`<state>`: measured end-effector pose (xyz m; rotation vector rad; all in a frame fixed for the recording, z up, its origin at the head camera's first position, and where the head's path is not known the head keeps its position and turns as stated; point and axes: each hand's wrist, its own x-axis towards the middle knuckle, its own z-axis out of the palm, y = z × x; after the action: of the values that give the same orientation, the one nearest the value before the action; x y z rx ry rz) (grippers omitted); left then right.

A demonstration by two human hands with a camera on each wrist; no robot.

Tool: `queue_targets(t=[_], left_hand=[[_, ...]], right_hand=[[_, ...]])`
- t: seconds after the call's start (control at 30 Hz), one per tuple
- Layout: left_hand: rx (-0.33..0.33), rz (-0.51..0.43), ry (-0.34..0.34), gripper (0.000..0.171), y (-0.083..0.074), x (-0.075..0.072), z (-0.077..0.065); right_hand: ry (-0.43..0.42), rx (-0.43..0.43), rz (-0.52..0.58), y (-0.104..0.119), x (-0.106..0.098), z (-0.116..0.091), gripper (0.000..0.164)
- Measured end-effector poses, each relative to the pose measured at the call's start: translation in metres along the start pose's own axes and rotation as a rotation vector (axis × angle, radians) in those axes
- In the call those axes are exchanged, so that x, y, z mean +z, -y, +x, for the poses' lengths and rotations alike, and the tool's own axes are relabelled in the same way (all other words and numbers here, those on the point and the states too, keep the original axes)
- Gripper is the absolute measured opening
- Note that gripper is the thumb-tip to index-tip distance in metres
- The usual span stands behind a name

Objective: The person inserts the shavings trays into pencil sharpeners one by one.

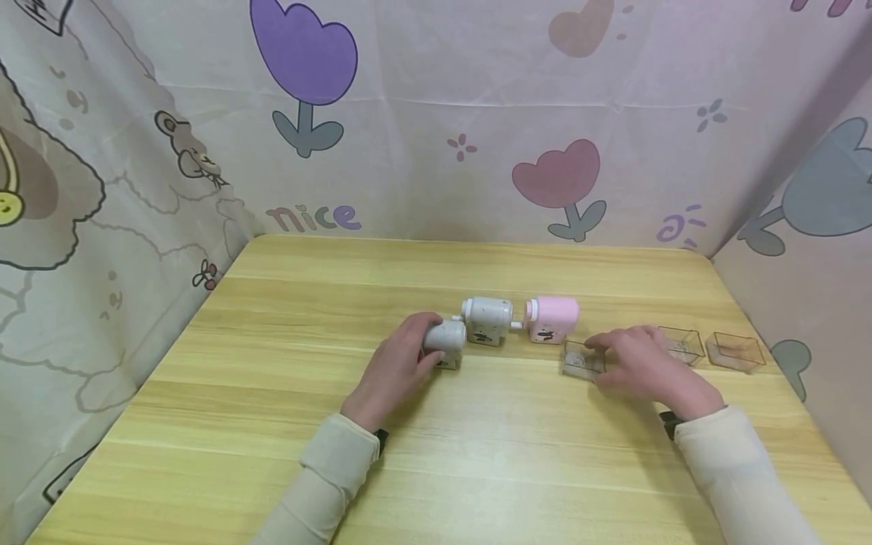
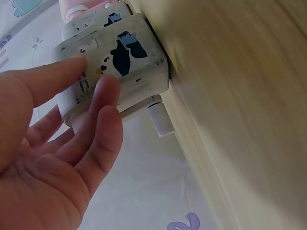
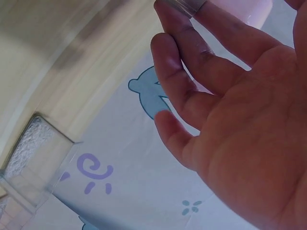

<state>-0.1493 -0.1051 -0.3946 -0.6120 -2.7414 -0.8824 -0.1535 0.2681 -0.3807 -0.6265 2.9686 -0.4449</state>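
Observation:
My left hand (image 1: 398, 363) grips a grey pencil sharpener (image 1: 446, 337) at its left side, thumb on the front and fingers round the back. In the left wrist view, that sharpener (image 2: 129, 62) shows a dark animal print and a small crank handle (image 2: 160, 119). A second grey pencil sharpener (image 1: 487, 322) and a pink pencil sharpener (image 1: 553, 319) stand to its right. My right hand (image 1: 643, 367) pinches the right end of a small clear drawer (image 1: 580, 365) in front of the pink one. In the right wrist view only a corner of this drawer (image 3: 189, 5) shows at the fingertips.
Two more clear drawers, one (image 1: 683, 347) just beyond my right hand and one (image 1: 737, 352) near the table's right edge, hold some shavings-like bits. A printed cloth (image 1: 443, 174) hangs behind and beside the wooden table (image 1: 477, 454).

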Motion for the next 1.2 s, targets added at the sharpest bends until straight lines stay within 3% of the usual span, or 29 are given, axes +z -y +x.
queue_targets(t=[0.4, 0.6, 0.87, 1.2], left_hand=[[0.044, 0.039, -0.011, 0.048, 0.000, -0.001, -0.001], [0.042, 0.033, -0.017, 0.046, 0.000, -0.001, -0.002], [0.047, 0.029, -0.026, 0.045, 0.000, -0.001, -0.004], [0.037, 0.040, -0.010, 0.043, 0.000, -0.001, -0.004]], right_hand=[[0.002, -0.053, 0.003, 0.017, 0.002, 0.002, 0.053], [-0.011, -0.104, 0.047, 0.023, 0.008, 0.007, 0.053], [0.019, -0.105, 0.121, 0.030, 0.012, 0.010, 0.059], [0.035, -0.169, 0.151, 0.038, 0.017, 0.018, 0.052]])
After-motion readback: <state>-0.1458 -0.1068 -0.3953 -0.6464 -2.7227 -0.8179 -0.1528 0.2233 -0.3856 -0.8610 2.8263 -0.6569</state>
